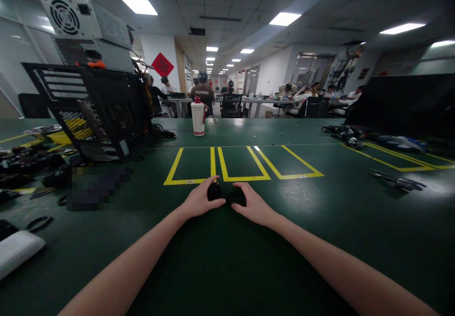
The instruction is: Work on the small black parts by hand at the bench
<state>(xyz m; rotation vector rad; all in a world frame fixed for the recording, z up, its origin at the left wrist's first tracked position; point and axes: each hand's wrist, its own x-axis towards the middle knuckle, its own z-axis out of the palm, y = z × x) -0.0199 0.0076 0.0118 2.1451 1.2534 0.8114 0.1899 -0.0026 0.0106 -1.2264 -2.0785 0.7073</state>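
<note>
My left hand is over the green table, its fingers and thumb curved round a small black rounded object. Close beside it, my right hand makes a similar C-shaped curve around a dark round shape too dim to name. A narrow gap separates the two sets of fingertips. Just beyond the hands, yellow tape outlines mark three areas on the tabletop.
On the left stand a black computer case with power supplies on top, and tangled cables. A white bottle with a red lid stands ahead. Dark metal tools lie right. People sit farther back.
</note>
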